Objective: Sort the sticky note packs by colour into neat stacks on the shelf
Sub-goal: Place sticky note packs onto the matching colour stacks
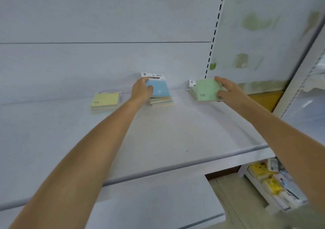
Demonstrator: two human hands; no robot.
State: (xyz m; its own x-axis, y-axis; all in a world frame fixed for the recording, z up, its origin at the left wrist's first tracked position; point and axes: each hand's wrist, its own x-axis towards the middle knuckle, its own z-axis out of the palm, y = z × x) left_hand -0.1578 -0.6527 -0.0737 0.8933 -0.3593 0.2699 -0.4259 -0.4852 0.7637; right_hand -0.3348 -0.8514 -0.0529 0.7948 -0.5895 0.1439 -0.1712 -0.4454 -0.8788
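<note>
On the white shelf [175, 132], three groups of sticky note packs sit near the back wall. A yellow-topped stack [105, 102] lies at the left, untouched. In the middle, my left hand [141, 90] grips a blue-topped pack [161, 89], tilted up on a small stack [162, 102] of packs with pastel edges. At the right, my right hand [228, 91] holds a green pack [207, 89], tilted over the green stack beneath it.
A slotted shelf upright [215, 30] runs up the back wall beside a frosted side panel [263, 35]. Below right, a lower rack holds yellow and white packaged goods [269, 181]. The shelf's rounded front edge [175, 167] crosses under my forearms.
</note>
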